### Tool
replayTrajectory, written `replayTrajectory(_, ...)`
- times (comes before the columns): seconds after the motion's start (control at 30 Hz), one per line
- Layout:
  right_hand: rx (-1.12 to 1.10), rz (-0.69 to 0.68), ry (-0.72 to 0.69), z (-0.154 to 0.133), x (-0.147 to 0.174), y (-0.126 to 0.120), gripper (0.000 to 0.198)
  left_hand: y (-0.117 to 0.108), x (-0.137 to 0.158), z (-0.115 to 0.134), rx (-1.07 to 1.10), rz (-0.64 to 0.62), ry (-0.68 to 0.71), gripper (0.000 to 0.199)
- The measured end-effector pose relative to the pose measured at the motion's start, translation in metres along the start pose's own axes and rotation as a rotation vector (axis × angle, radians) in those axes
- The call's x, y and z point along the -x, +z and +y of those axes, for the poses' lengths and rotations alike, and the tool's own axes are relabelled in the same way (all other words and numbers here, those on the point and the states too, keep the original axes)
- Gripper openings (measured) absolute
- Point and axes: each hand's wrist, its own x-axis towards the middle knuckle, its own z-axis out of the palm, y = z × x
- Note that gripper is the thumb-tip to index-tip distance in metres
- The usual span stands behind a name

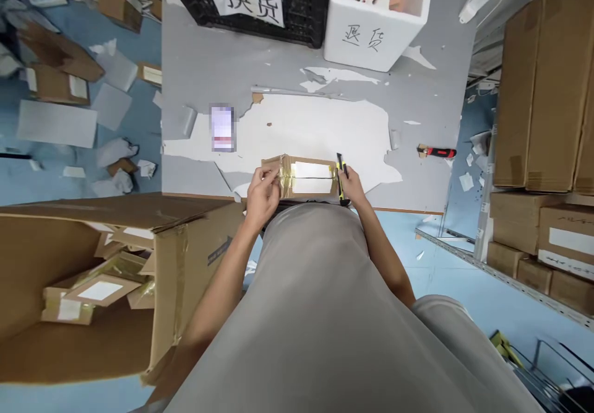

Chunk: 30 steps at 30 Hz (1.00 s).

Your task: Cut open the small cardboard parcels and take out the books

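The left hand (263, 197) has its fingers bent and close together, and they grip the left end of a small brown box (313, 185). The right hand (351, 185) has its fingers curled in, and they hold a black and yellow knife (341, 171). The knife is at the right end of the box, pointing away from the person's gray shirt (320, 289). I cannot tell if the right fingers touch the box too. There is one small box between the two hands, at the near edge of the gray table (431, 116). It has shiny tape (285, 176) near its left end and white paper on top, with a dark line running along it. There are two knives in all: one in the right hand, and one red and black knife (439, 152) lying far to the right on the table. One blurry thing like a phone (223, 128) lies past the left hand. Two bins stand at the far side, one black crate (301, 13) and one white bin (352, 54). One big open carton (204, 270) sits to the left, with several little boxes (99, 290) inside, too piled up to count.
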Motion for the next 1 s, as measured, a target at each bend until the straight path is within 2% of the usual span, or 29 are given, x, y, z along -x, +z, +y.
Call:
replayTrajectory(0.1,0.226,0.119,-0.094,-0.004,0.012,-0.028,0.027,0.017,-0.002,0.003,0.137,-0.056,-0.167,0.046)
replayTrajectory(0.23,0.382,0.160,-0.066,-0.010,0.020,-0.052,0.034,0.053,-0.014,-0.004,0.234,-0.118,-0.315,0.061)
replayTrajectory(0.33,0.511,0.122,-0.035,-0.019,0.027,-0.056,0.044,0.074,-0.023,-0.016,0.202,-0.114,-0.351,0.058)
replayTrajectory(0.47,0.757,0.104,-0.141,-0.047,0.046,-0.050,0.057,0.083,-0.026,-0.029,0.197,-0.093,-0.363,0.055)
replayTrajectory(0.53,0.865,-0.010,-0.222,-0.067,0.056,-0.040,0.058,0.083,-0.025,-0.033,0.206,-0.094,-0.350,0.056)
replayTrajectory(0.6,0.984,-0.188,-0.288,-0.085,0.061,-0.026,0.057,0.083,-0.024,-0.035,0.208,-0.098,-0.341,0.057)
replayTrajectory(0.7,1.178,-0.362,-0.351,-0.104,0.058,-0.004,0.056,0.083,-0.025,-0.035,0.204,-0.094,-0.343,0.057)
replayTrajectory(0.8,1.292,-0.418,-0.412,-0.112,0.048,0.005,0.055,0.084,-0.026,-0.035,0.202,-0.087,-0.353,0.057)
replayTrajectory(1.0,1.396,-0.470,-0.515,-0.118,0.035,0.003,0.054,0.085,-0.027,-0.035,0.202,-0.082,-0.345,0.055)
